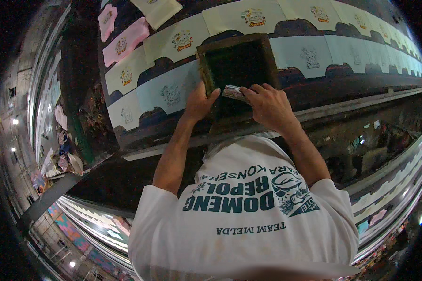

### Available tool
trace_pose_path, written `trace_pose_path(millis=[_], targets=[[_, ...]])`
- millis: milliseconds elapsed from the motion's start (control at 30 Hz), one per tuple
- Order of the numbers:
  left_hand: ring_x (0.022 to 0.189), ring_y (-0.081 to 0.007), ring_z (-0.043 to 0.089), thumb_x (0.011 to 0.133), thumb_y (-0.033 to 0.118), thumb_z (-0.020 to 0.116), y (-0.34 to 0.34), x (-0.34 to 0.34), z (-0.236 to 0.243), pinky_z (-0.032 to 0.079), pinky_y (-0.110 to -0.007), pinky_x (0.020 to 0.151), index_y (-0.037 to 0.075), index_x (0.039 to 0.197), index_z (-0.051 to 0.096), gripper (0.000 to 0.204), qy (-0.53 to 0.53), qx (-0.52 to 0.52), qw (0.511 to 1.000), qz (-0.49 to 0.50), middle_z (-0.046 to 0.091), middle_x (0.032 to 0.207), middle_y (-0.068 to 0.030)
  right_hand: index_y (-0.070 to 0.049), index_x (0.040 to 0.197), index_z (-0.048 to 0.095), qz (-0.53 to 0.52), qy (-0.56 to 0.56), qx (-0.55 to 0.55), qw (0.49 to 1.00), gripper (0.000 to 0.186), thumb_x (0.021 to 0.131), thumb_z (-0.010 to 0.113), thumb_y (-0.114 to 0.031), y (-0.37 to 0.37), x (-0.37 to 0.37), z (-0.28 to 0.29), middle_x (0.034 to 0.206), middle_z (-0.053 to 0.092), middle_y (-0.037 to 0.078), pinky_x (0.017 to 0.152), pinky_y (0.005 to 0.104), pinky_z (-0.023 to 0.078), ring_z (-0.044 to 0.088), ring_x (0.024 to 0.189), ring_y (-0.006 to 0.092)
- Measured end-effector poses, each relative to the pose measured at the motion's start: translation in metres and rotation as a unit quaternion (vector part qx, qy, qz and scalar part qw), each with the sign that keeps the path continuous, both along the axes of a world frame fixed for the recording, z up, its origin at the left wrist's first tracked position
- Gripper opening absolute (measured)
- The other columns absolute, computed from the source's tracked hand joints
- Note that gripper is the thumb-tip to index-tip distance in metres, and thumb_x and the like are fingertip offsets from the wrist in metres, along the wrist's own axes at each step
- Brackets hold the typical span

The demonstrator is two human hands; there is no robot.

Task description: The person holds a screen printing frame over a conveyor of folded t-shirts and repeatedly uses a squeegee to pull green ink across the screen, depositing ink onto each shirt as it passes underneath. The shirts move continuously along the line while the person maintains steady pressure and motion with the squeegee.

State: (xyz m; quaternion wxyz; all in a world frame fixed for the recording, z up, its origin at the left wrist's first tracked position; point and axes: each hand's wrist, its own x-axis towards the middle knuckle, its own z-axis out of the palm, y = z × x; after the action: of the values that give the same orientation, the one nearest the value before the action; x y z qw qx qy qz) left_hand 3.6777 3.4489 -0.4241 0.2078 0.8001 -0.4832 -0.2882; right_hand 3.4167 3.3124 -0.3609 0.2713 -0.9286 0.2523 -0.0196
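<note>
A wooden-sided screen printing frame (268, 54) with a dark mesh lies over the row of light cloth pieces in front of me. My left hand (200, 103) is closed on its left side, the thumb toward the inner edge. In my right hand (272, 107) is a squeegee (233, 92), a short pale bar held tilted over the near part of the mesh. The fingers wrap its right end; whether its lower edge touches the mesh I cannot tell. Left of the frame is a pale blue cloth piece (171, 95) with a grey outline print, partly covered by the frame.
Beyond, a row of cream cloth pieces (183, 40) carries coloured cartoon prints. Pink pieces (125, 43) lie at the far left. More blue pieces (309, 55) run off to the right. A long rail (333, 105) borders the table's near side. Other tables stand behind and left.
</note>
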Motion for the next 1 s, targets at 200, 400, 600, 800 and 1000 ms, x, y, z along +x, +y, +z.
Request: trace_pose_path(millis=[200,400,600,800,1000], targets=[[0.112,-0.0555,0.071,0.112,0.048,0.056,-0.009,0.000,0.006,0.054,-0.061,0.098,0.000,0.157,0.043,0.067,0.055,0.031,0.997,0.036,0.074,0.119,-0.0341,-0.016,0.131,0.075,0.064,-0.027,-0.020,0.997,0.047,0.088,0.068,0.000,-0.010,0.002,-0.002,0.126,0.076,0.010,0.096,0.0473,0.062,0.072,0.119,0.0344],[0.121,-0.0569,0.068,0.114,0.047,0.051,-0.009,-0.003,0.006,0.051,-0.061,0.108,0.005,0.172,0.024,0.076,0.080,0.001,0.996,0.030,0.072,0.131,-0.0342,-0.014,0.127,0.078,0.024,-0.082,-0.018,0.996,0.042,0.089,0.067,0.001,-0.069,0.039,-0.023,0.120,0.079,0.013,0.100,0.0503,0.060,0.073,0.117,0.0372],[0.123,-0.0553,0.066,0.117,0.050,0.045,-0.004,0.006,-0.012,0.050,-0.061,0.106,0.007,0.175,0.019,0.077,0.060,-0.003,0.998,0.008,0.069,0.134,-0.0344,-0.015,0.130,0.077,0.009,-0.081,-0.041,0.996,0.046,0.088,0.068,-0.001,-0.109,0.095,-0.035,0.121,0.079,0.013,0.099,0.0521,0.059,0.073,0.117,0.0387],[0.117,-0.0569,0.067,0.118,0.049,0.042,0.002,0.014,-0.029,0.052,-0.061,0.101,0.002,0.167,0.036,0.068,0.040,0.008,0.999,-0.018,0.069,0.128,-0.0387,-0.018,0.131,0.076,0.070,-0.043,-0.045,0.996,0.050,0.084,0.069,0.000,-0.072,0.062,-0.029,0.121,0.076,0.012,0.099,0.0507,0.060,0.070,0.123,0.0376],[0.118,-0.0630,0.064,0.119,0.051,0.035,-0.004,-0.001,-0.004,0.047,-0.066,0.107,-0.004,0.166,0.032,0.072,0.082,0.010,0.996,0.032,0.069,0.126,-0.0420,-0.018,0.128,0.077,0.096,-0.124,-0.059,0.986,0.057,0.079,0.067,0.010,-0.008,0.005,-0.027,0.126,0.075,0.008,0.107,0.0463,0.060,0.070,0.126,0.0334]])
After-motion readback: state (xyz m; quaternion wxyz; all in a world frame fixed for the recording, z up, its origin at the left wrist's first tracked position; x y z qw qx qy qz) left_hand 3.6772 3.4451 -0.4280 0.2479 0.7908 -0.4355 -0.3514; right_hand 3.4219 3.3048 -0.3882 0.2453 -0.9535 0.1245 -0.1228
